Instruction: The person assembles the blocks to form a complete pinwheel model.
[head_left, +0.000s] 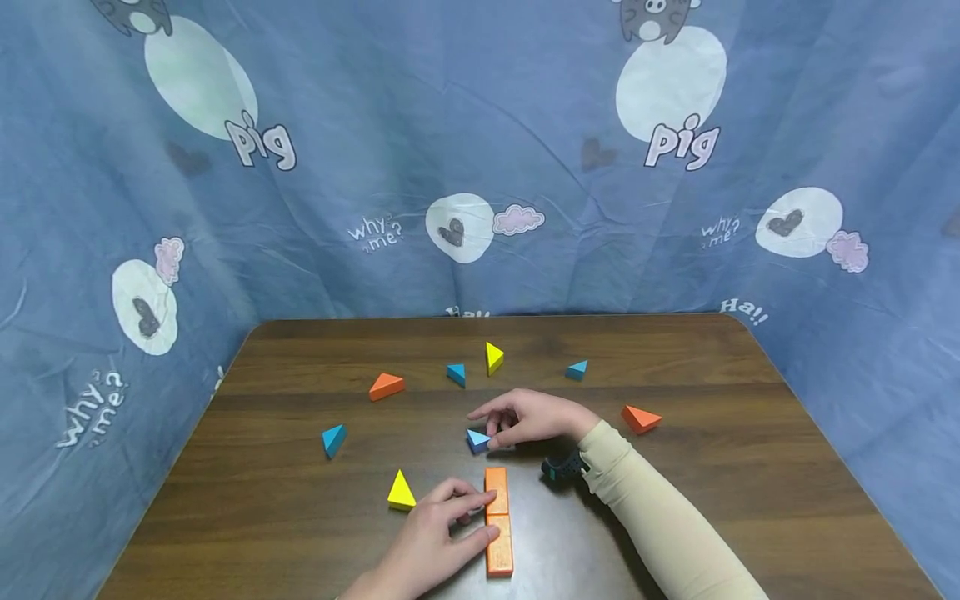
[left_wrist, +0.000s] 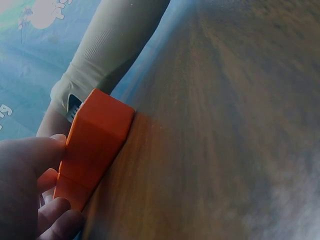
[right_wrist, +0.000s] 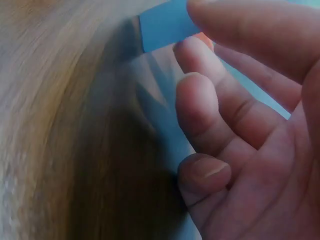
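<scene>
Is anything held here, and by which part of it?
The right hand pinches a blue triangle by its right corner, seen from the head view. The left hand touches two orange blocks; no grip on them shows.

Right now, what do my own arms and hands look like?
Your left hand and right hand are both without gloves. On the right, you wear a long, plain cream sleeve, with a dark device bearing a small teal mark at that wrist. No left sleeve is in view.
</scene>
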